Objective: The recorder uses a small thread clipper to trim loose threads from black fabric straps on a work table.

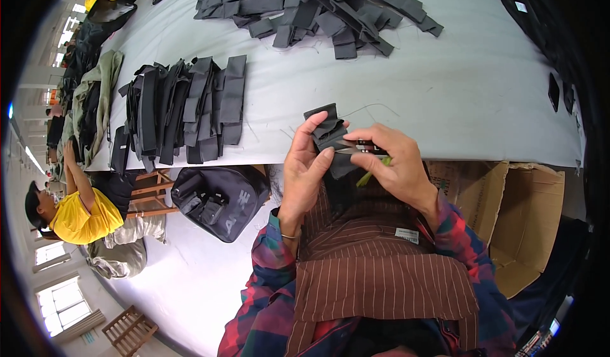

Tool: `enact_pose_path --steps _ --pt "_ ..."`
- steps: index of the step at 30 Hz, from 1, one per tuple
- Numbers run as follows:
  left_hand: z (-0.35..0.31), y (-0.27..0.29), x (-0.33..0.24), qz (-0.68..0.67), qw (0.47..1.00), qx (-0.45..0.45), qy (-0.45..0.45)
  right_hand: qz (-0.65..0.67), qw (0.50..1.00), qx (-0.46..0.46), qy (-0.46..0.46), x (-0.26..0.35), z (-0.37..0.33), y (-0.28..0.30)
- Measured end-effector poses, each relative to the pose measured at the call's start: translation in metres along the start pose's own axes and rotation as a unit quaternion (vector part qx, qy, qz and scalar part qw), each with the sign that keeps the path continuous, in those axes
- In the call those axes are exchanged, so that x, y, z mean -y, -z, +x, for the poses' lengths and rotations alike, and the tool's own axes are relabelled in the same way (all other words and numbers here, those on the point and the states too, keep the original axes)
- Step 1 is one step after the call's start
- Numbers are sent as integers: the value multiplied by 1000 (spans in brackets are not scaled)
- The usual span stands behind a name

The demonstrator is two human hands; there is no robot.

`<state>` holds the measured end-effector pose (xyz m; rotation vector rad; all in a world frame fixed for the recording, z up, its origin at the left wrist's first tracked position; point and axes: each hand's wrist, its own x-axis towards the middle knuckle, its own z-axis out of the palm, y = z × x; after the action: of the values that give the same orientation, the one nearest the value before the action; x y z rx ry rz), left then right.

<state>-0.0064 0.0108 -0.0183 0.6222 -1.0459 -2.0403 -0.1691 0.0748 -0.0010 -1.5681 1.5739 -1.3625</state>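
Near the table's front edge, my left hand (302, 171) pinches a folded dark grey fabric strip (326, 127) between thumb and fingers. My right hand (401, 161) is closed around a pair of thread snips (368, 145) with dark handles. Their metal blades point left and meet the fabric beside my left thumb. A loose thread (372, 106) trails from the strip to the right. Something yellow-green (366, 178) hangs below my right fingers; its kind is unclear.
Rows of dark grey strips (213, 106) lie on the white table (457, 96) at left, with a loose heap (305, 4) farther back. An open cardboard box (530, 230) stands at lower right. A dark bag (238, 204) and a yellow-shirted person (92, 214) are at left.
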Motion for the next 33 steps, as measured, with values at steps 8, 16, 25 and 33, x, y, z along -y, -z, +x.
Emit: enact_pose_path --steps 8,16,25,33 --pt "1 -2 3 49 998 20 -15 -174 981 -30 81 0 5 -5" --pt "0 -3 1 76 997 30 10 -199 971 -39 127 -4 8 -5" --pt "3 1 -1 5 999 13 31 -130 989 24 62 3 2 12" --pt "3 1 2 8 1000 -2 25 -183 974 80 105 6 -5 11"
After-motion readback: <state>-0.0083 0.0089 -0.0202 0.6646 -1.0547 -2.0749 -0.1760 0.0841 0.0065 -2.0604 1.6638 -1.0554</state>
